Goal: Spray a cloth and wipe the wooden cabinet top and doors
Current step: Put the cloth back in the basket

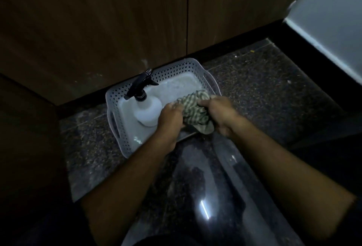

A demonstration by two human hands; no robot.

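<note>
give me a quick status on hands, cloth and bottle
Left hand and right hand both grip the cloth over the basket. Spray bottle upright in basket, untouched. Nothing blocking the cabinet doors.

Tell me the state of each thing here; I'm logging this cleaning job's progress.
cloth: bunched, gripped by both hands over the basket
left hand: grips the cloth
right hand: grips the cloth
spray bottle: upright in the basket, untouched
basket: on the floor by the cabinet
cabinet doors: closed
</note>
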